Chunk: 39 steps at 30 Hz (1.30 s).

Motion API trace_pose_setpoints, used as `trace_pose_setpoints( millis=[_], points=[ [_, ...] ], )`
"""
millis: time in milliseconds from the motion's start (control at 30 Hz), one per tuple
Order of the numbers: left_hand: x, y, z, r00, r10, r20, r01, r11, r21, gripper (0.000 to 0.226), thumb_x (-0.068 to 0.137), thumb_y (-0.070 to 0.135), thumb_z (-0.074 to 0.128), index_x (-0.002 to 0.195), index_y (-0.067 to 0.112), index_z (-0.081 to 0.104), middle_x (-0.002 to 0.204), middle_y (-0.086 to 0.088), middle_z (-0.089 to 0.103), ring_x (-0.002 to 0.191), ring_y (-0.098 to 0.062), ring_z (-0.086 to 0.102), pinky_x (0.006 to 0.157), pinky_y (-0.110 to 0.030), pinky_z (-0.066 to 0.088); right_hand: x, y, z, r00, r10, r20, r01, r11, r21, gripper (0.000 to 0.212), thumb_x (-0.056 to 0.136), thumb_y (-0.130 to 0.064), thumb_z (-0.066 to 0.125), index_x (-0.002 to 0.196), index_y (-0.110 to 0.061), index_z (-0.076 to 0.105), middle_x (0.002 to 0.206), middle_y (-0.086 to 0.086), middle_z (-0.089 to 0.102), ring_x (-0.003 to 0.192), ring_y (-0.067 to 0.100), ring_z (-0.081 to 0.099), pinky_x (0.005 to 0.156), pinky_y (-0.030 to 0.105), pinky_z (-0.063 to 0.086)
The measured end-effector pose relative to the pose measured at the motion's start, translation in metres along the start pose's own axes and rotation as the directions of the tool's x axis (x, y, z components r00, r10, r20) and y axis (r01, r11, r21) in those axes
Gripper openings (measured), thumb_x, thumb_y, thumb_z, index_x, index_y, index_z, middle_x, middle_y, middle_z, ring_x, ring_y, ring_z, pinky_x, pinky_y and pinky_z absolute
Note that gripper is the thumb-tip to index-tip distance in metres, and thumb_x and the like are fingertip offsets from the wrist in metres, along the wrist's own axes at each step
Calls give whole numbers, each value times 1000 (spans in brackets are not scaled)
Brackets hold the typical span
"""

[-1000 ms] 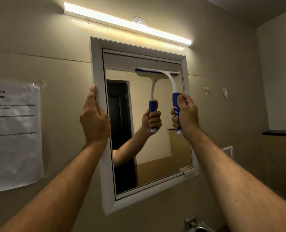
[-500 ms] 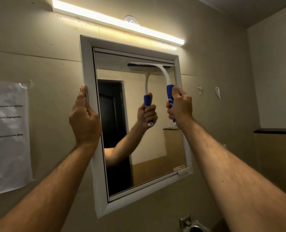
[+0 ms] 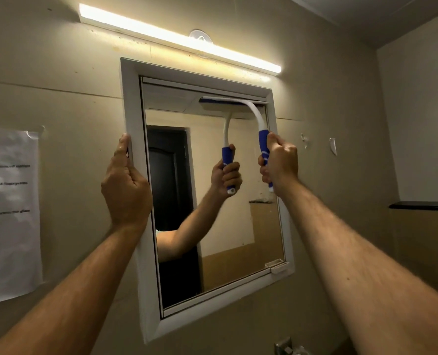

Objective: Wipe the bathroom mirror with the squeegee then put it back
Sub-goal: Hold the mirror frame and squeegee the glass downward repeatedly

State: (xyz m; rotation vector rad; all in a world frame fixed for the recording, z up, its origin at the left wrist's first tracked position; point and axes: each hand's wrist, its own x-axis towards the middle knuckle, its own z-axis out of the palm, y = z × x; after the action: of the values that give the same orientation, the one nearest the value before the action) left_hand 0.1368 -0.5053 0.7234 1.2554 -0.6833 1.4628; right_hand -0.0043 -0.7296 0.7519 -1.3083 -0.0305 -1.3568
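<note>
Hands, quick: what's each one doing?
Left hand: grips the mirror frame edge.
Right hand: closed around the squeegee handle.

one head-worn wide-angle view looks forward and slightly upward, close to the wall. the white-framed mirror fills the centre, the light bar runs above it, and both forearms reach in from the lower corners.
</note>
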Motion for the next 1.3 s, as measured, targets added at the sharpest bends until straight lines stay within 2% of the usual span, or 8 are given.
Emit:
trace_pose_setpoints(
  millis=[233, 467, 667, 900, 967, 1100, 1200, 1300],
  points=[
    [-1, 3, -2, 1000, 0, 14, 0, 1000, 8, 43, 101, 5, 38, 143, 12, 46, 141, -4, 53, 130, -16, 49, 101, 7, 24, -30, 45, -19, 996, 87, -11, -87, 996, 4, 32, 99, -40, 43, 120, -22, 59, 62, 4, 53, 39, 8, 44, 35, 21, 35],
    [-1, 4, -2, 1000, 3, 7, -3, 1000, -3, 43, 101, 4, 38, 143, 11, 46, 141, -5, 53, 130, -16, 49, 101, 7, 24, -26, 35, -18, 999, 26, -28, -27, 999, -22, 15, 99, -41, 43, 99, -41, 58, 61, 3, 55, 42, 9, 45, 36, 22, 37],
    [-1, 3, -2, 1000, 8, 8, -8, 1000, 1, 43, 101, 4, 38, 143, 10, 46, 141, -5, 52, 130, -17, 49, 101, 7, 24, -18, 38, -13, 999, 38, -9, -38, 999, -13, 22, 99, -41, 42, 112, -32, 58, 61, 3, 54, 39, 7, 45, 35, 21, 37],
    [-1, 5, -3, 1000, 4, 15, -4, 1000, 10, 42, 101, 3, 38, 142, 8, 46, 140, -6, 53, 129, -19, 50, 100, 8, 23, -60, 86, -43, 995, 93, -23, -94, 995, -20, 27, 98, -43, 44, 109, -28, 63, 55, 1, 54, 41, 12, 45, 35, 23, 37],
    [-1, 5, -3, 1000, -3, 10, 2, 1000, 9, 42, 102, 4, 38, 142, 9, 46, 140, -6, 53, 129, -19, 50, 99, 8, 22, -56, 82, -44, 997, 80, -20, -80, 996, -30, 26, 99, -43, 43, 108, -29, 63, 55, 0, 54, 41, 11, 45, 36, 23, 37],
    [0, 5, -4, 1000, 2, 11, -2, 1000, -10, 42, 101, 4, 38, 142, 10, 46, 140, -5, 53, 128, -18, 50, 99, 8, 22, -34, 63, -36, 998, 60, -27, -61, 997, -52, 35, 99, -45, 42, 116, -19, 60, 59, 2, 55, 42, 12, 45, 36, 23, 37],
    [-1, 5, -2, 1000, -6, 12, 6, 1000, -22, 43, 101, 4, 38, 143, 10, 45, 141, -4, 53, 129, -15, 49, 100, 8, 23, -34, 67, -33, 997, 75, -15, -75, 996, -42, 35, 98, -46, 43, 116, -21, 60, 57, 0, 56, 42, 11, 45, 35, 23, 37],
    [-1, 5, -5, 1000, -30, 7, 30, 999, -38, 43, 101, 5, 38, 143, 10, 45, 140, -4, 53, 128, -13, 49, 100, 8, 23, -55, 89, -42, 996, 85, -33, -87, 995, -50, 25, 98, -46, 43, 107, -32, 62, 52, -5, 56, 41, 10, 47, 35, 21, 38]
  ],
)
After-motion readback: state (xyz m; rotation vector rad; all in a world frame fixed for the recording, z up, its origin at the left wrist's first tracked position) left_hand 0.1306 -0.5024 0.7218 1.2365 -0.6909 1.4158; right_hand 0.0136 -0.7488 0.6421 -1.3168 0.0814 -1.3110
